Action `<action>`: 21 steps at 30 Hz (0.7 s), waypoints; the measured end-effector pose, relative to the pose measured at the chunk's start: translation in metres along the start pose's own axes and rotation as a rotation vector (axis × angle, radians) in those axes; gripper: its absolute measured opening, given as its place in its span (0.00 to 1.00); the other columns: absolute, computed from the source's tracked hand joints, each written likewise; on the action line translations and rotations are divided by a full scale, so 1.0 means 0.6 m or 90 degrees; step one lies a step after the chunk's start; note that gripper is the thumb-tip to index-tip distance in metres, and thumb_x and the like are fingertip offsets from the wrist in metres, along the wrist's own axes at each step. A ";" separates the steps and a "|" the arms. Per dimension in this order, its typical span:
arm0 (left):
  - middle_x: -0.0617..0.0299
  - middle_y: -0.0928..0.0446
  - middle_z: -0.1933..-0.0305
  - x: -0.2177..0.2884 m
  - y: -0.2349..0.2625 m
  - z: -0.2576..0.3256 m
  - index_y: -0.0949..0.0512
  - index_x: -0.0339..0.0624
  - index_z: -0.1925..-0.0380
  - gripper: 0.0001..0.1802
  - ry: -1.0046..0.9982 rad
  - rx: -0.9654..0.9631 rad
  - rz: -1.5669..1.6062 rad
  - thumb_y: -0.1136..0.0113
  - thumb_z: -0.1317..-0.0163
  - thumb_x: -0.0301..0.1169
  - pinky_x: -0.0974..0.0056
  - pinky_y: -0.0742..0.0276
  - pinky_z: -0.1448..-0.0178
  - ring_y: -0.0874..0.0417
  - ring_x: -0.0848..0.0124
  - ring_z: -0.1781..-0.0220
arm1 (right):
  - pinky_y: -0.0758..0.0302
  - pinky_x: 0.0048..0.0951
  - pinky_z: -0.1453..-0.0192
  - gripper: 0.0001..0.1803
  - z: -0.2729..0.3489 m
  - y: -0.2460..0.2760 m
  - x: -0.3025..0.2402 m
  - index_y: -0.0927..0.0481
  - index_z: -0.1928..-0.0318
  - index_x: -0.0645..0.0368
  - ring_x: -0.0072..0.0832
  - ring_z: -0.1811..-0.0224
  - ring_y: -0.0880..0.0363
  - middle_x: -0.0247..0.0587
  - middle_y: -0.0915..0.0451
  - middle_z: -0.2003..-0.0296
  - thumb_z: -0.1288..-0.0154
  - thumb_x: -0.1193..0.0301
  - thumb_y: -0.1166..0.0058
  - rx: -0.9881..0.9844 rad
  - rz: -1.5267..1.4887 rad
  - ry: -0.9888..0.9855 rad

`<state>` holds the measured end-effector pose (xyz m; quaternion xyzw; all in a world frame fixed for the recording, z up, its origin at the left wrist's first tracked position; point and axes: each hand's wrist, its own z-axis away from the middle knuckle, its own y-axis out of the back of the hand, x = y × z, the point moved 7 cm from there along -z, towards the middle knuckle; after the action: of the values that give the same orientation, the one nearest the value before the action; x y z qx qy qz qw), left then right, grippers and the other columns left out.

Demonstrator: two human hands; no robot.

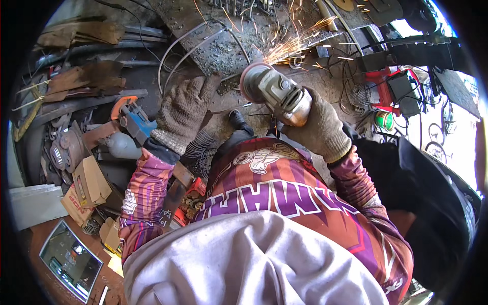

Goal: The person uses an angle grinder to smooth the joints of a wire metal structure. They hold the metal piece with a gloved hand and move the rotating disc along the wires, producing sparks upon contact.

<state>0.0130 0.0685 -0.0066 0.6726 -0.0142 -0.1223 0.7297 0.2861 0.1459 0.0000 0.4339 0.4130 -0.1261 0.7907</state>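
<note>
Sparks [295, 50] fly beside the angle grinder [278, 92] grasped by the right hand [324, 124]; I cannot tell whether the left hand [183, 113] has its fingers [207, 87] released.

A worktable [213, 63] at the top is being covered by dark grit [188, 23], while a looped cable [195, 31] is being supported across its near edge and a pale tube [327, 15] is being carried toward its right side. Tangled wires [351, 94] are being borne by the grey floor [328, 79]. At lower left, a framed glass pane [71, 262] is being held up by a brown board [38, 239].
</note>
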 end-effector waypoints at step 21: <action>0.54 0.27 0.33 0.047 -0.006 -0.009 0.35 0.52 0.22 0.50 -0.023 0.030 0.068 0.27 0.47 0.39 0.48 0.25 0.34 0.23 0.51 0.36 | 0.17 0.47 0.43 0.44 0.027 0.051 -0.002 0.26 0.36 0.59 0.53 0.45 0.13 0.56 0.14 0.48 0.52 0.59 0.20 -0.016 0.086 -0.052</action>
<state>0.0405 0.0680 -0.0145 0.6855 -0.0658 -0.0950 0.7188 0.3111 0.1512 0.0234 0.4451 0.3519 -0.0845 0.8191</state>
